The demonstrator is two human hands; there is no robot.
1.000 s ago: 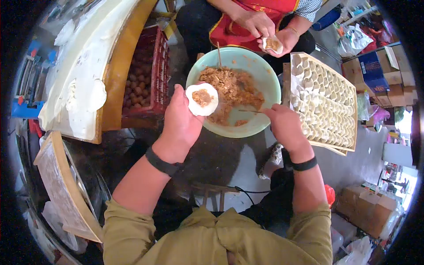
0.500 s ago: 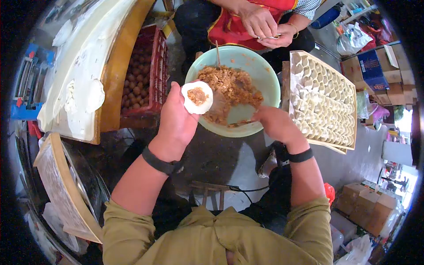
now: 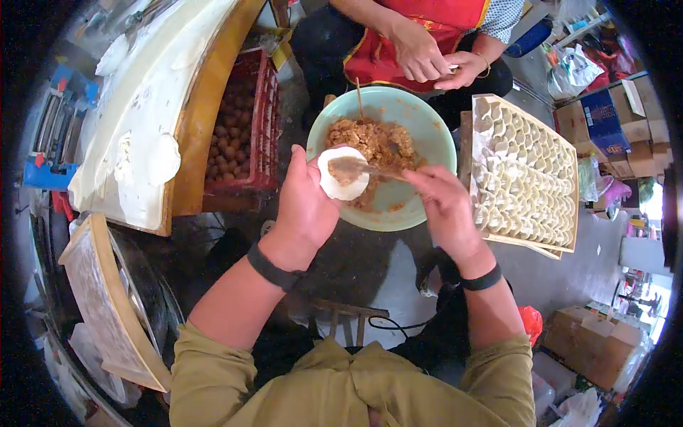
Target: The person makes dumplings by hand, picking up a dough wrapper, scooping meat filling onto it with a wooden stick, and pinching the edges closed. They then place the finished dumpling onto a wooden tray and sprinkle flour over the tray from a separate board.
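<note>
A round white dumpling wrapper (image 3: 350, 191) rests on the palm and fingers of my left hand (image 3: 302, 206), over the near left part of a pale green basin (image 3: 447, 160). Meat-coloured filling (image 3: 343, 171) sits in the wrapper's middle. Between the fingers of my right hand (image 3: 448, 213) is a flat, slightly blurred filling stick (image 3: 388, 171). Its far end lies on the filling in the wrapper. More filling (image 3: 348, 135) is heaped in the basin, where a thin upright stick (image 3: 359, 96) stands.
Opposite me, a co-worker's hands (image 3: 423, 60) pinch a small white piece above a red apron. Rows of dumplings fill a tray (image 3: 523, 178) at right. A floury board (image 3: 135, 164) and a red crate (image 3: 263, 128) of round brown items stand left.
My right hand has lifted the stick out of the basin and brought it left onto the wrapper. My left hand shows slightly further right and lower, as the whole view has shifted a little.
</note>
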